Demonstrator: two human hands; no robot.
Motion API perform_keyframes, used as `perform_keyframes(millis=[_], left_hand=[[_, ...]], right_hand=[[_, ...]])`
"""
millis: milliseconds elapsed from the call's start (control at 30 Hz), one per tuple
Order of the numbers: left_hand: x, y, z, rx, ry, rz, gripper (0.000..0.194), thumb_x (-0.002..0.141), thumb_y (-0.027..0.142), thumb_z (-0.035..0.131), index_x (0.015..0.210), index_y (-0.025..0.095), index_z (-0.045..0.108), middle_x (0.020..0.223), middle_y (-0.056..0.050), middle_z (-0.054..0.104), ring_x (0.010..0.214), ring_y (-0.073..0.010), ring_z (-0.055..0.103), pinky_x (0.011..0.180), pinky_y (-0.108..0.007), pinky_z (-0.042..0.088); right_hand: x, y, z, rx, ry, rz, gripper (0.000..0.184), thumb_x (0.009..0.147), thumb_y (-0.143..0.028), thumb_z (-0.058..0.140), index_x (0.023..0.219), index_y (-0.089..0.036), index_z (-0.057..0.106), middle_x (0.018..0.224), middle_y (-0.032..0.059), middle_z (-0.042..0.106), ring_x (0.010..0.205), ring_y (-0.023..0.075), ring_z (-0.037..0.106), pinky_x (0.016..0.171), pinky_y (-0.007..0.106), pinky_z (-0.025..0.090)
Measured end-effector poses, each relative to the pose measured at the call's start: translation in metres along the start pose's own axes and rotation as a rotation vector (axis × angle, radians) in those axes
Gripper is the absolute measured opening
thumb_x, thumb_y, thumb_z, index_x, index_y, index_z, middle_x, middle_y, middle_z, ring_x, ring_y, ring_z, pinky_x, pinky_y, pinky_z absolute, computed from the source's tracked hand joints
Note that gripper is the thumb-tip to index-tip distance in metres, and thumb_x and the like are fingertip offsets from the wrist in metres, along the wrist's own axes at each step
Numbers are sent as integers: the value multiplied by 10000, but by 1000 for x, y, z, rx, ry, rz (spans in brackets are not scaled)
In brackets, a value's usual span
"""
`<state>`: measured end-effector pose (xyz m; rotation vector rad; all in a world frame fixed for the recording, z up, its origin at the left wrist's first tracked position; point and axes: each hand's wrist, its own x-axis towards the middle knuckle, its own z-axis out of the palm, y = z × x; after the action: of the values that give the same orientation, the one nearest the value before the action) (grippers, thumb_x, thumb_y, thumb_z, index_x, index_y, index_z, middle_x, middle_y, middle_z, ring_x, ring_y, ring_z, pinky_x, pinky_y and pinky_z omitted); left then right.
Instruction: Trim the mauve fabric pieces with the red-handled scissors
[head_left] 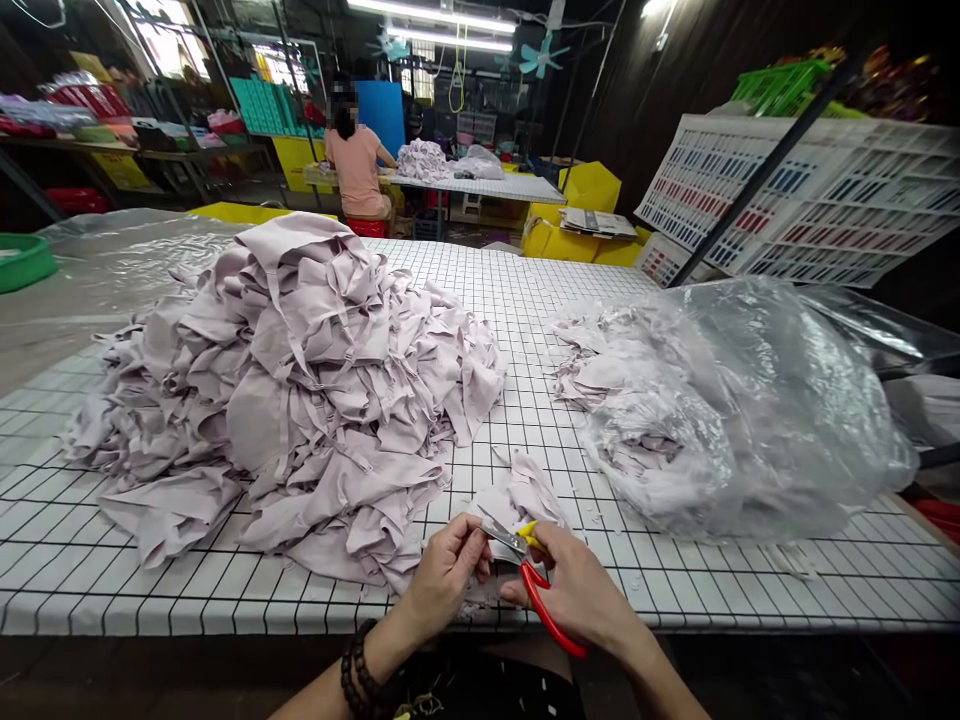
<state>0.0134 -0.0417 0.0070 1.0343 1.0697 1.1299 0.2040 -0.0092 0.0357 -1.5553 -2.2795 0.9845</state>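
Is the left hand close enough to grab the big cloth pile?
Probably yes: the cloth pile lies right beside the left hand, with nothing visible between them. The hand's fingers look pinched near the scissors, so they'd likely need to open.

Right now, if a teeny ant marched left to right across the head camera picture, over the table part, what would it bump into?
Going by their middles: green tub → big cloth heap → left hand → red-and-yellow scissors → clear plastic bag.
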Motion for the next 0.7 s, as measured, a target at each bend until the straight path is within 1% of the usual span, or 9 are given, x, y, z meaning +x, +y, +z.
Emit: perform_keyframes(millis=[233,467,600,700], left_hand=[[-2,-3,-3,55,-8,18,249,908,408,486,883,167,547,662,3,543,588,-123,516,578,-223,426],[-2,-1,-3,87,-14,9,260,909,414,482,862,167,550,642,6,538,584,-125,507,590,-226,412],[-1,1,-2,70,-16,-1,273,902,427,490,845,167,552,634,5,535,579,-124,499,583,-224,399],[-1,2,-1,78,-20,6,273,908,420,479,836,167,553,638,5,531,579,-122,492,582,-223,405]], right_hand=[[4,-6,0,-46,5,-22,315,686,-426,696,748,-220,466,781,-5,580,677,166,501,597,271,349],[2,-3,1,-53,16,-20,295,688,-428,692,734,-224,484,746,-8,583,644,160,495,568,264,331],[1,-2,3,-83,58,-38,308,695,-441,682,698,-225,462,718,-13,575,623,157,482,563,266,329],[0,-3,6,-97,113,-45,333,712,-488,664,727,-228,458,732,-4,569,654,170,492,587,273,352]])
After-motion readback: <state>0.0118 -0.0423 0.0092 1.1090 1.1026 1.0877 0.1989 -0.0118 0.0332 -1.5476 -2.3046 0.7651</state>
